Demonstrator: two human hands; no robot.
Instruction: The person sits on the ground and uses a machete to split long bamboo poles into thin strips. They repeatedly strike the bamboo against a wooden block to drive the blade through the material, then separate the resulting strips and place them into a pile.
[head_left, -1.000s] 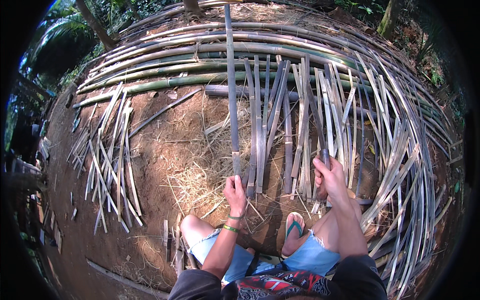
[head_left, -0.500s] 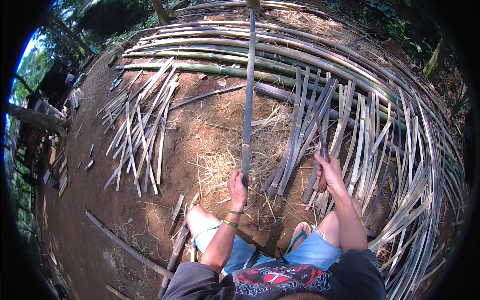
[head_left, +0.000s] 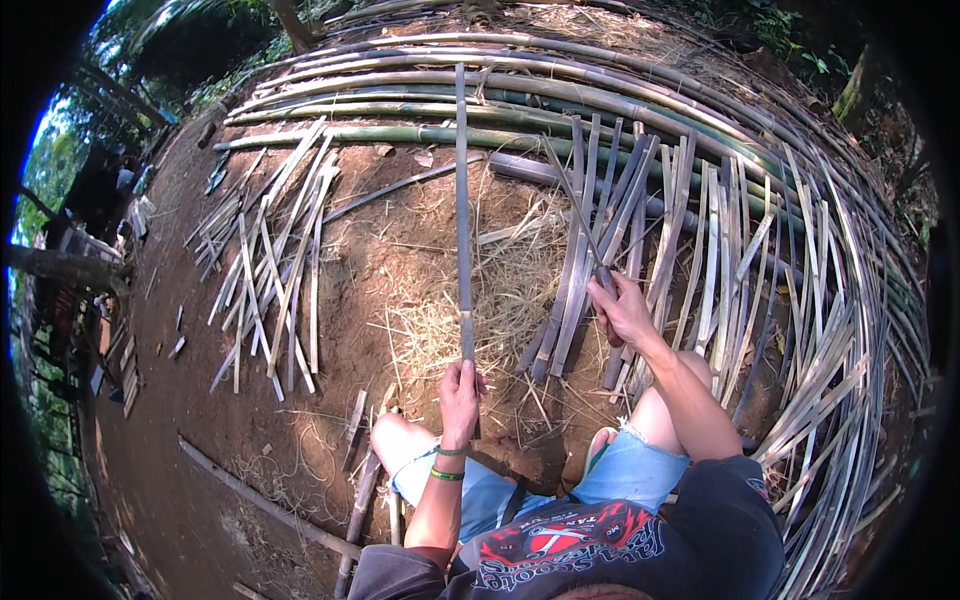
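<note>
Knife (head_left: 580,220) slants forward-left from the curled right hand (head_left: 622,310).

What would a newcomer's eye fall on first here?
Probably the long bamboo strip pointing up mid-picture, its lower part in the left hand. Next, the long-bladed knife in the right hand, slanting up and left. Beyond them, bamboo poles stretch across the top.

Looks bright with daylight on ground (head_left: 220,420) and straw (head_left: 430,325), pale glare on the split strips (head_left: 285,265) and deep shadow among the trees (head_left: 290,25). Bends the long poles (head_left: 340,134) into arcs toward a black rim, fringes the left edge blue, and softens distant leaves (head_left: 60,150).
</note>
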